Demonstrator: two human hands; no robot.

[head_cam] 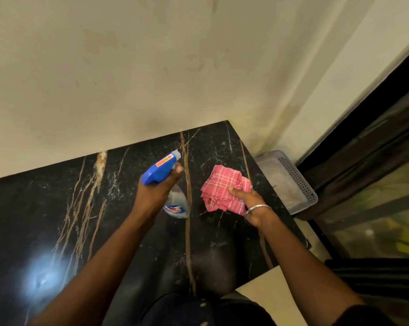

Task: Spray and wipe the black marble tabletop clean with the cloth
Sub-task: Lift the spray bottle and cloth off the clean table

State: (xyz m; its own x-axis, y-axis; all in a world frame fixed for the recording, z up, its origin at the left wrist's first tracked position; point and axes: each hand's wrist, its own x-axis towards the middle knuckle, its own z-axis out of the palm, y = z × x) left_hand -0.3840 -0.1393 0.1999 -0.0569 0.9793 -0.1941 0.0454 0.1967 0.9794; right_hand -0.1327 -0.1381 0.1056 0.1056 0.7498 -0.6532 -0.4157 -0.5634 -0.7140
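You work in dim, warm light; a white glare lies on the tabletop (34, 208) lower left, and the right edge is blurred.

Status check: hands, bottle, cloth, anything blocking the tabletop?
Left hand grips spray bottle, nozzle toward wall. Right hand holds pink cloth above black marble tabletop. No obstruction seen; grey basket sits off its right edge.

The black marble tabletop (46, 208) stood with its far edge against the cream wall (128, 78). Tan veins (187, 231) ran from the wall across the polished slab, among white flecks. A bright glare (42, 280) sat far from the wall, near the left. The pink checked cloth (218, 189) was bunched partway out from the wall; whether it touched the stone could not be told.
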